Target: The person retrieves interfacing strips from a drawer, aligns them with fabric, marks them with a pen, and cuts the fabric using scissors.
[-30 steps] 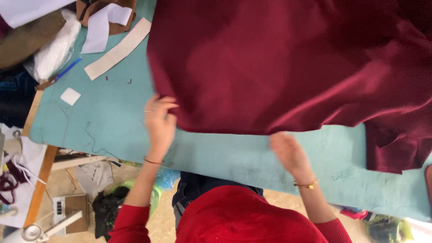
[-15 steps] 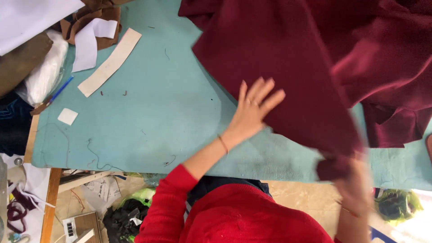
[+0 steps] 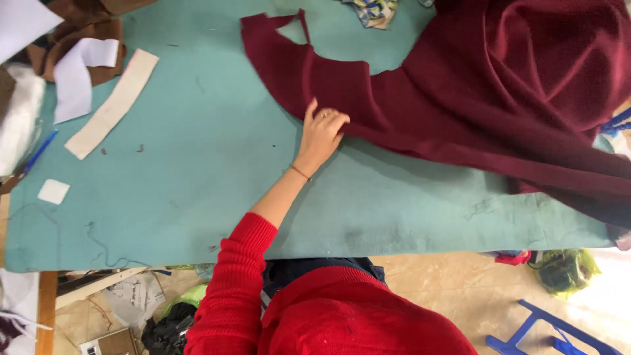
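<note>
Head cam: left hand now flat, fingers spread, on maroon cloth, spread wider vs before; right hand unseen.

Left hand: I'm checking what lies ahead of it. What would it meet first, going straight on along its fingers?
The left hand already touches the maroon fabric; straight on, more of that cloth.

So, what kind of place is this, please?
Probably a sewing or tailoring workshop: dark red fabric lies on a teal cutting table, with cream and white cut strips and fabric scraps nearby.
</note>
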